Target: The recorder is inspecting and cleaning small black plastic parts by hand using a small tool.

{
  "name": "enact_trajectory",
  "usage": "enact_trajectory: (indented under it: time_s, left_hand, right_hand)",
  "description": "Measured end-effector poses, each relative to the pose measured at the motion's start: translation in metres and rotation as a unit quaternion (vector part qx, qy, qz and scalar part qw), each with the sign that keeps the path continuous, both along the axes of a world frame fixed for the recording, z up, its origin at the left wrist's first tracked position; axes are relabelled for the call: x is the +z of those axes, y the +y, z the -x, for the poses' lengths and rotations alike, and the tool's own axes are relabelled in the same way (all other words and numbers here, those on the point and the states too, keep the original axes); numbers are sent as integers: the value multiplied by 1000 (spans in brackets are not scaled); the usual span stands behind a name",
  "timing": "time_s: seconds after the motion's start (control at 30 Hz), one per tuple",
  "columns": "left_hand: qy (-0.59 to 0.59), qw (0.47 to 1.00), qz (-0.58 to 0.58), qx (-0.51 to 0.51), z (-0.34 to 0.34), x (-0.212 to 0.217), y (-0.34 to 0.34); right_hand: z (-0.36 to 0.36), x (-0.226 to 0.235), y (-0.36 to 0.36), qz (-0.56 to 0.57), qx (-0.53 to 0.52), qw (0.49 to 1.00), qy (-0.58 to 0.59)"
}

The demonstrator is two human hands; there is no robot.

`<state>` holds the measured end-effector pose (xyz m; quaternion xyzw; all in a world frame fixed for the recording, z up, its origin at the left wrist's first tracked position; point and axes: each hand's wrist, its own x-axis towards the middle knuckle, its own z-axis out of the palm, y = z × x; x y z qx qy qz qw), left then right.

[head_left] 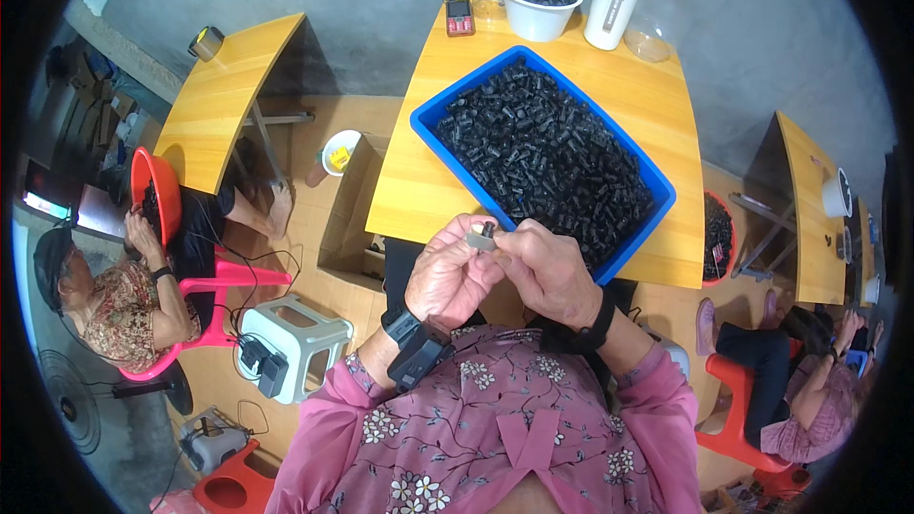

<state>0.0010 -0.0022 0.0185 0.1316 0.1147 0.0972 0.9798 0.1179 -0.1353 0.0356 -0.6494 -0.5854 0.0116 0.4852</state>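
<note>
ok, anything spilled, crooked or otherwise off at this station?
No spill or damage that I can see. Only the blue tray stands out: it sits askew to the table, its near corner at or slightly past the front edge. Fisheye bend makes any overhang hard to judge.

Red phone (pixel 460 18) way past the left hand (pixel 444 276), tall white bottle (pixel 612 5) way past the right hand (pixel 554 271), cardboard box (pixel 348 200) and pale stool (pixel 286 321) left of the left hand, fan (pixel 69 407) farther left
</note>
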Motion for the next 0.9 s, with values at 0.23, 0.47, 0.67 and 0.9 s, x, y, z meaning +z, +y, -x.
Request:
enact_trajectory:
  time_s: [0.23,0.47,0.67,0.9]
  left_hand:
    - [36,999,-4,-1,2,4,-5]
    - [17,1000,1,-24,-2,3,2]
    - [2,1000,-7,-30,-1,0,0]
    - [13,1000,-14,-20,-3,5,-2]
  right_hand:
    - [-2,-6,3,-46,-4,999,2]
    - [0,3,-7,-7,-44,948,316]
    - [5,15,-6,48,48,880,470]
    - [5,6,-1,42,21,901,432]
